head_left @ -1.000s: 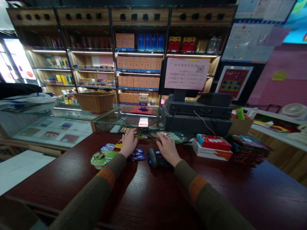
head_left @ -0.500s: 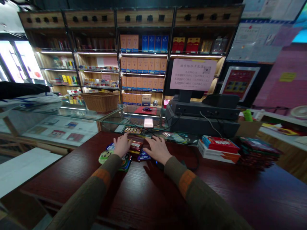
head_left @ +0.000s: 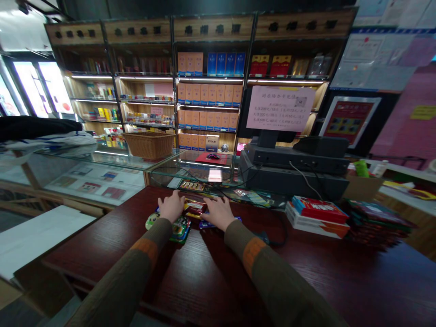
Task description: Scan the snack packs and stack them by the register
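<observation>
My left hand point(head_left: 172, 206) lies over several snack packets on the dark wooden counter point(head_left: 190, 281), fingers spread. Under and beside it show green packets with cartoon faces point(head_left: 181, 230). Shiny red-brown wrapped snacks point(head_left: 195, 206) sit between my two hands. My right hand point(head_left: 220, 212) rests palm down on their right side, its fingers stretched apart. A blue packet point(head_left: 205, 224) sticks out from beneath it, and a bit of blue also shows by the wrist. Both palms hide part of the pile.
A red box point(head_left: 320, 210) on a white box and a stack of dark packets point(head_left: 379, 225) stand at right. Behind are a glass display case point(head_left: 170, 170), a wicker basket point(head_left: 150, 144), and a monitor point(head_left: 269, 136) with a pink notice. A black cable point(head_left: 282, 227) lies on the counter.
The view has turned slightly left. My right hand has shifted left, nearer the left hand, covering more of the blue packet. My left hand stays over the packets.
</observation>
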Action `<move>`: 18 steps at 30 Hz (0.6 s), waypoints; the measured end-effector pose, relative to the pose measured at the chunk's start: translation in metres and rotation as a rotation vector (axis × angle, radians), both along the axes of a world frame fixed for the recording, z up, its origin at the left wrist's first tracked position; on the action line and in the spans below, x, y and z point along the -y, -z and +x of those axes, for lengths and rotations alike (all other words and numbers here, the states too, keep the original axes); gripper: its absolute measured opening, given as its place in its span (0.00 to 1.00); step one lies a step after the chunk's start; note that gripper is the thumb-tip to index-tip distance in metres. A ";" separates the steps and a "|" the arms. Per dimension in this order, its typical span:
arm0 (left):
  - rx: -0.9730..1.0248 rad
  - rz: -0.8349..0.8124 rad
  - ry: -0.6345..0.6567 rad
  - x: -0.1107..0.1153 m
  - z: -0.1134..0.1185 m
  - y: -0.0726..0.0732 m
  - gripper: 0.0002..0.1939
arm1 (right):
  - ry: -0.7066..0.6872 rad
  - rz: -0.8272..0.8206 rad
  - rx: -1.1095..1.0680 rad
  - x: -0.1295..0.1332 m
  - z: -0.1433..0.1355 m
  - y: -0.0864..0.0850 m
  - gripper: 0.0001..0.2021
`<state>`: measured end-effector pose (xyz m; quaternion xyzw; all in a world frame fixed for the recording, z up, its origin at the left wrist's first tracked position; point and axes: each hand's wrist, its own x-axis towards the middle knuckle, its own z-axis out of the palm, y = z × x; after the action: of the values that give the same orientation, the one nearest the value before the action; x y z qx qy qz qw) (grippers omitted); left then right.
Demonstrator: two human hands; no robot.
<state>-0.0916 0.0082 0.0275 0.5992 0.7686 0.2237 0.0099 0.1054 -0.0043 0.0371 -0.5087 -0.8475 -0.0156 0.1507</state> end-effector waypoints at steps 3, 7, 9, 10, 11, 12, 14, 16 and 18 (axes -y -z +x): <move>-0.017 -0.002 -0.015 0.002 0.000 -0.001 0.26 | 0.005 -0.017 -0.001 -0.003 -0.001 0.001 0.27; -0.010 -0.007 -0.019 0.002 -0.001 0.001 0.26 | 0.026 -0.049 -0.018 -0.005 -0.004 -0.001 0.27; 0.032 -0.016 -0.015 0.000 -0.001 0.002 0.25 | 0.027 -0.038 -0.030 -0.006 -0.004 -0.002 0.29; 0.055 -0.015 -0.014 -0.001 -0.001 0.002 0.25 | 0.026 -0.027 -0.036 -0.006 -0.003 -0.003 0.30; 0.077 -0.006 -0.012 -0.002 0.000 0.001 0.25 | 0.026 -0.013 -0.044 -0.006 -0.002 -0.003 0.31; 0.100 0.007 -0.009 -0.003 0.001 0.001 0.24 | 0.028 0.000 -0.054 -0.007 0.000 -0.004 0.32; 0.156 0.027 -0.007 -0.006 0.004 -0.002 0.23 | 0.036 0.014 -0.079 -0.008 0.006 -0.007 0.34; 0.211 0.035 -0.002 -0.008 0.010 -0.006 0.22 | 0.057 0.006 -0.108 -0.009 0.015 -0.009 0.36; 0.250 0.034 0.009 -0.011 0.017 -0.009 0.21 | 0.084 -0.016 -0.146 -0.010 0.025 -0.012 0.38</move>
<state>-0.0749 0.0194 0.0366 0.5702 0.7548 0.3097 0.0963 0.1304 0.0060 0.0496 -0.5448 -0.8122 0.0223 0.2072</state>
